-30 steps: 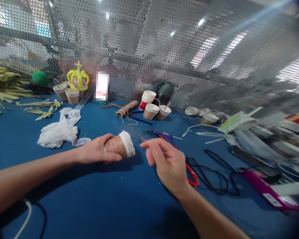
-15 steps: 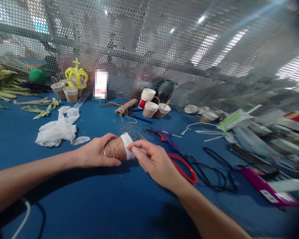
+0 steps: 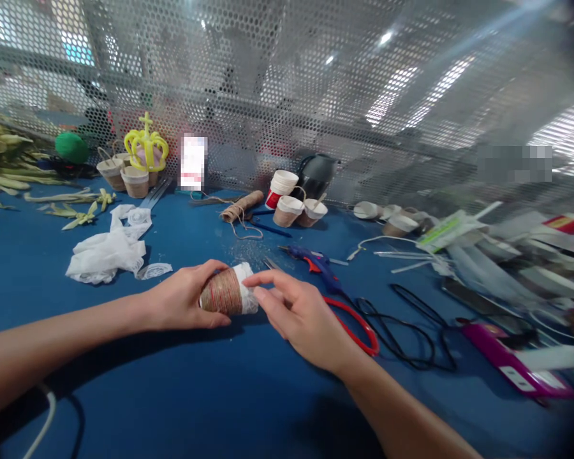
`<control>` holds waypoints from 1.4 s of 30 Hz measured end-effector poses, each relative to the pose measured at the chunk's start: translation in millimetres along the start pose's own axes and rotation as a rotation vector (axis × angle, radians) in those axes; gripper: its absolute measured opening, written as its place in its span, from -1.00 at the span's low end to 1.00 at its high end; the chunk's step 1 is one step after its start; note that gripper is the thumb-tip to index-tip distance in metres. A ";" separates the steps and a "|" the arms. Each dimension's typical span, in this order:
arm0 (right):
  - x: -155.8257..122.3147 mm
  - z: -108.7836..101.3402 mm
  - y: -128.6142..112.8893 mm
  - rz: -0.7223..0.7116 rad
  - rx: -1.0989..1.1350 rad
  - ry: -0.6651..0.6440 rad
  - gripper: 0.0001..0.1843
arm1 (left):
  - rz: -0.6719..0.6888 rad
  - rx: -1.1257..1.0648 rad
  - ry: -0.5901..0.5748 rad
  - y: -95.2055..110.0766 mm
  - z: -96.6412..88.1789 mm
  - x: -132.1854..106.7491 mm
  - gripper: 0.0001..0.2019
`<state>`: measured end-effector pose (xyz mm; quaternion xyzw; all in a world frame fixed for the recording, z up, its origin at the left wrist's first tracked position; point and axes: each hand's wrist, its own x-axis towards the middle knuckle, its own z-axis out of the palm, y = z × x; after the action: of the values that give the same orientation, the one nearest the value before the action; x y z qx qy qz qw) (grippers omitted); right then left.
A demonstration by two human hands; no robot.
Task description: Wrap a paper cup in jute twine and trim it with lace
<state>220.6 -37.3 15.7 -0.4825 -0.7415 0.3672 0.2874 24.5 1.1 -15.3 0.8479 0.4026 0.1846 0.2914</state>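
Lying on its side in my left hand (image 3: 190, 296) is a small paper cup (image 3: 224, 292) wound with brown twine and some red strands. White lace trim (image 3: 247, 287) wraps its open end, which faces right. My left fingers and thumb close around the twine-covered part. Thumb and index finger of my right hand (image 3: 296, 312) pinch at the lace along the rim; the other fingers curl beneath. A blue glue gun (image 3: 318, 264) lies just beyond my right hand, with the metal tips of a tool (image 3: 270, 262) beside it.
Crumpled white lace (image 3: 106, 255) lies left. Behind are a twine roll (image 3: 242, 206), twine-covered cups (image 3: 288, 210) and a yellow crown (image 3: 146, 143) before a perforated metal panel (image 3: 249, 95). On the right are a red ring (image 3: 358, 328), black cable (image 3: 411, 344) and purple power strip (image 3: 516, 360).
The cup has turned slightly in my left hand, its lace end dipping a little lower. My right fingers stay at the lace rim.
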 end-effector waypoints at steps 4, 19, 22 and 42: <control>-0.8 -0.5 -1.3 0.017 0.006 -0.038 -0.79 | 0.001 -0.005 0.001 0.3 0.1 -0.4 -0.40; 0.5 -8.1 -1.6 -0.017 -0.030 0.135 -0.82 | 0.090 0.090 0.064 -5.3 1.8 0.1 -0.39; 5.9 -10.5 2.7 -0.105 -0.088 0.306 -0.85 | 0.141 0.286 0.073 -5.9 2.3 -1.8 -0.39; 10.5 -36.2 3.7 -0.170 -0.164 0.366 -0.83 | -0.017 0.025 0.186 -10.5 -12.8 5.1 -0.36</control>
<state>246.9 -16.8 33.8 -0.4986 -0.7424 0.1864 0.4068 14.6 14.9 -11.8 0.8272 0.4376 0.2548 0.2437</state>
